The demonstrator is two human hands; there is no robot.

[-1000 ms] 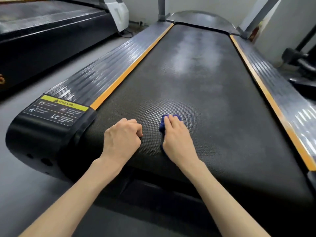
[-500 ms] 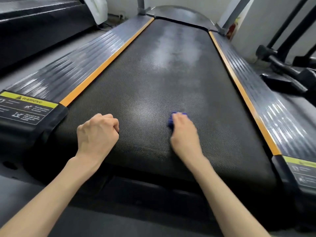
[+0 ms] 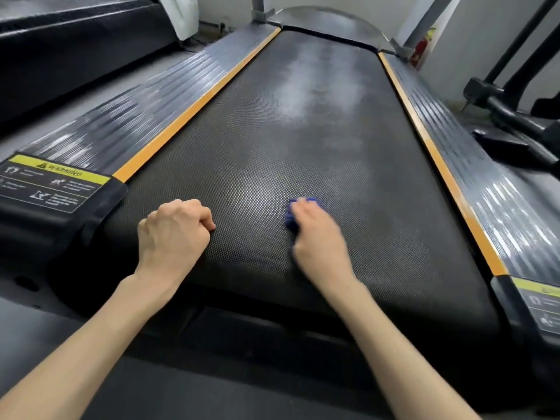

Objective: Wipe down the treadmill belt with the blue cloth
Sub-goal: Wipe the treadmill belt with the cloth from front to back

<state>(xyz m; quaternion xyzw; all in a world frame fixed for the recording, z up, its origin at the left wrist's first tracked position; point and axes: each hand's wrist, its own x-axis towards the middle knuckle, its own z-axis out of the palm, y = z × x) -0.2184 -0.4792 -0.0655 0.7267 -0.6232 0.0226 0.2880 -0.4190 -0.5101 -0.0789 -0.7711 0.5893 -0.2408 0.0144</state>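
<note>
The black textured treadmill belt (image 3: pixel 318 147) runs away from me between two orange-edged side rails. My right hand (image 3: pixel 318 237) presses a small blue cloth (image 3: pixel 291 218) flat on the belt near its rear end, a little right of centre; only the cloth's left and front edges show past the fingers. My left hand (image 3: pixel 174 234) is curled into a fist and rests on the belt near its rear left corner, holding nothing. Pale smeared patches mark the belt further up.
A ribbed left side rail (image 3: pixel 145 116) carries a yellow warning label (image 3: pixel 51 183); the right rail (image 3: pixel 485 183) has one too. Another treadmill (image 3: pixel 75 40) stands at the left. Black gym equipment (image 3: pixel 515 116) is at the right, a red fire extinguisher (image 3: pixel 421 50) at the back.
My right hand with the cloth slid right across the belt, then back a little towards the centre. The left fist has stayed on the belt. The view has swung right.
</note>
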